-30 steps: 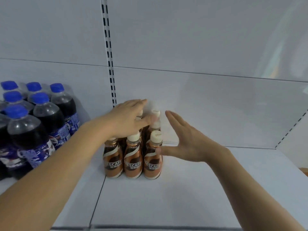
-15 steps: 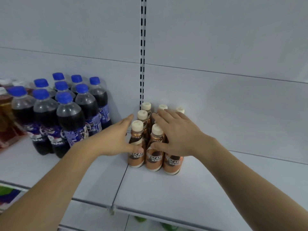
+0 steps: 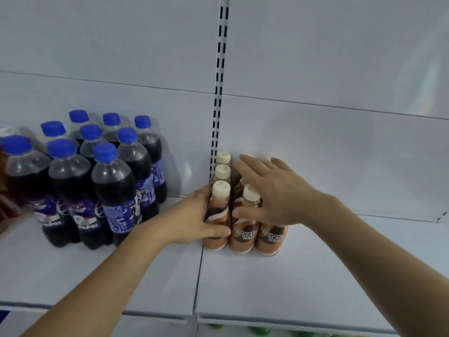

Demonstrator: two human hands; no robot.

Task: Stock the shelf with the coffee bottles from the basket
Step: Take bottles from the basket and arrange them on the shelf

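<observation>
Several brown Nescafe coffee bottles [image 3: 244,235] with cream caps stand upright in a tight block on the white shelf [image 3: 267,285], against the back panel. My left hand [image 3: 192,217] wraps the front-left coffee bottle [image 3: 220,207] from the left, thumb across its front. My right hand [image 3: 274,193] lies spread over the middle and right bottles, fingers apart, thumb against the front middle one; it hides the caps behind it. The basket is out of view.
Several dark Pepsi bottles [image 3: 116,190] with blue caps stand to the left on the same shelf, a short gap from my left hand. A slotted upright strip [image 3: 218,93] runs up the back panel behind the block. White shelf surface extends to the right and front.
The view has swung so the block sits further right. My left hand dropped from the top of the block to its left side; my right hand moved onto the top.
</observation>
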